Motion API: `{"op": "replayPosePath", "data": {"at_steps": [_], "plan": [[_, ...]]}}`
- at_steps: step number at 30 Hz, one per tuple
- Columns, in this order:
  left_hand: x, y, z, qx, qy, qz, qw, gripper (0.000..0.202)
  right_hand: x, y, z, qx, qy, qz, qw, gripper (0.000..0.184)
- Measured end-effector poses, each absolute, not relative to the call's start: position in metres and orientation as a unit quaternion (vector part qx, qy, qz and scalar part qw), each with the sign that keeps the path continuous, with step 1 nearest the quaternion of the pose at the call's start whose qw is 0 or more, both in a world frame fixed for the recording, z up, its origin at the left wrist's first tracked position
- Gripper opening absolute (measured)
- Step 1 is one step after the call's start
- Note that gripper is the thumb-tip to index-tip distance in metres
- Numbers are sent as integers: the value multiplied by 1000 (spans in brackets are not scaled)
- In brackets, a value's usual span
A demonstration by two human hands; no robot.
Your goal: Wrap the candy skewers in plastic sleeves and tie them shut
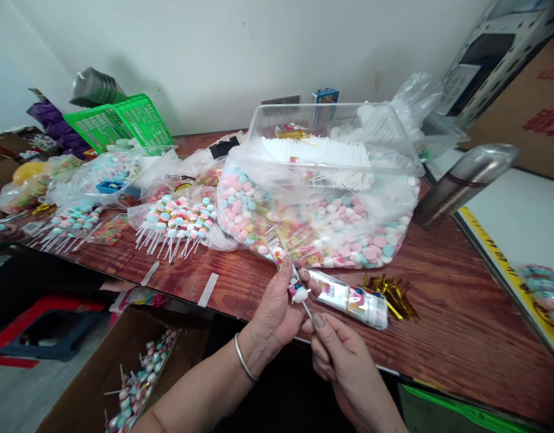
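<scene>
My left hand [274, 310], with a bangle at its wrist, is closed around a marshmallow lollipop [298, 293] in a clear printed wrapper [276, 242]. Thumb and fingers of my right hand [342, 352] pinch the white stick [306, 309] that comes out of its lower end. Just beyond the hands lies a banded stack of printed clear wrappers [349, 299], and my left fingertips are close to its near end. Gold twist ties [396, 296] are spread to the right of that stack.
A large bag of marshmallows [371, 240] stands behind my hands with a clear plastic bin [412, 138]. Leftward lie unwrapped marshmallow lollipops [180, 219]. A metal flask [466, 183] stands right. Below left, a cardboard box [92, 367] holds wrapped lollipops. Another person's hand [2, 231] shows far left.
</scene>
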State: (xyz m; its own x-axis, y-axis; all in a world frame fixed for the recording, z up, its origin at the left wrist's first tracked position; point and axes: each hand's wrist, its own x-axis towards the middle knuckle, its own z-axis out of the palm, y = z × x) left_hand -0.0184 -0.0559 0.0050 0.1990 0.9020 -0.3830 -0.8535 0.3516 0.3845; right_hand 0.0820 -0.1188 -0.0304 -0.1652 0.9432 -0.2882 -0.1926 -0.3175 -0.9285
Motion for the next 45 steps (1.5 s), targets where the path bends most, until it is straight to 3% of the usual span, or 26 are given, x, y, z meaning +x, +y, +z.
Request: {"op": "replayPosePath", "data": {"at_steps": [2,5,9,13,17,27,36,39,42,45], "plan": [[-20,-55,6,57,282,571,769,26,83,-119,-29,-440,-296,732,428,38],[-22,-52,8,55,293,583,756,25,86,-119,-31,-481,-353,659,458,35],[-24,-48,9,34,299,582,756,22,90,-121,-36,-571,-595,338,453,21],[-23,-48,9,13,297,577,760,19,87,-122,-39,-542,-730,-26,415,10],[-19,-49,8,-12,290,567,771,23,84,-119,-39,-520,-751,-144,380,5],[-28,-44,7,-35,336,564,754,34,88,-123,-42,-530,-745,-68,400,8],[-10,-57,5,-11,334,557,761,31,81,-117,-41,-538,-721,-16,435,10],[-10,-59,-2,10,322,547,772,31,82,-116,-41,-574,-665,113,465,12],[-15,-57,-6,23,304,556,773,30,83,-115,-40,-587,-546,357,479,23],[-20,-54,-7,30,296,565,770,27,82,-113,-38,-506,-362,604,498,32]]}}
